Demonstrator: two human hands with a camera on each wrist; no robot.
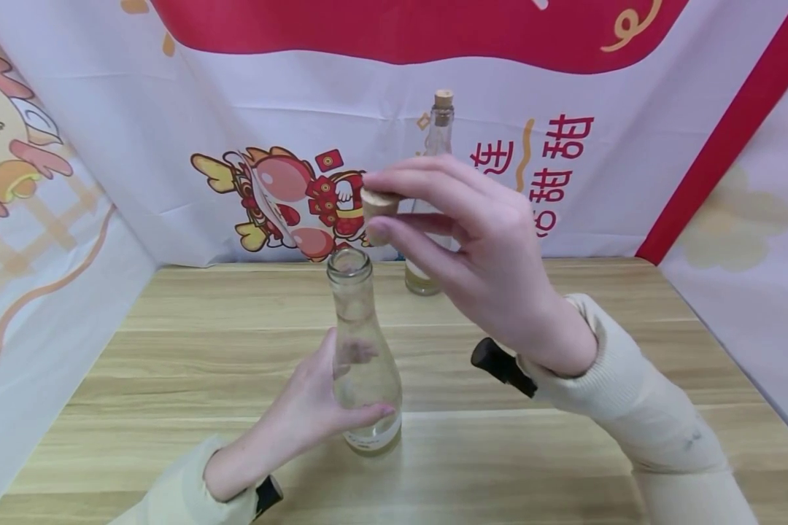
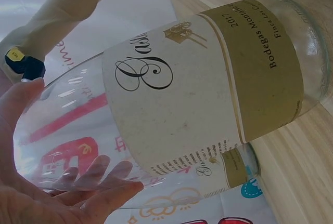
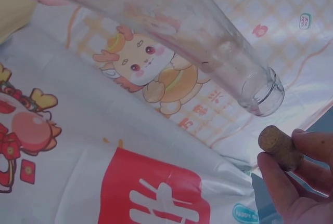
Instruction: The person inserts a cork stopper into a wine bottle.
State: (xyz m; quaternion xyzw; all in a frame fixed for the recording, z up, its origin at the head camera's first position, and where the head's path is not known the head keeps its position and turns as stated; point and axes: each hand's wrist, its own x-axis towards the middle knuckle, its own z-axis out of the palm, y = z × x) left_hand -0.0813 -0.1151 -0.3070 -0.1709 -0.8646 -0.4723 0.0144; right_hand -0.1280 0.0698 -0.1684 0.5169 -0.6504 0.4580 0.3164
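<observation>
A clear glass bottle (image 1: pixel 368 364) stands upright on the wooden table, its mouth uncovered. My left hand (image 1: pixel 328 401) grips it around the body; in the left wrist view the bottle's label (image 2: pixel 166 94) is white and gold, and fingers show through the glass. Above and a little right of the mouth, my right hand (image 1: pixel 473 240) pinches a cork (image 1: pixel 379 205) between thumb and fingers. In the right wrist view the cork (image 3: pixel 281 147) is apart from the bottle's rim (image 3: pixel 268 96).
A second clear bottle (image 1: pixel 422 281) with a cork (image 1: pixel 443 98) in its neck stands at the table's back, partly hidden by my right hand. Printed white cloth (image 1: pixel 190 146) hangs behind and at both sides of the wooden table (image 1: pixel 203 350).
</observation>
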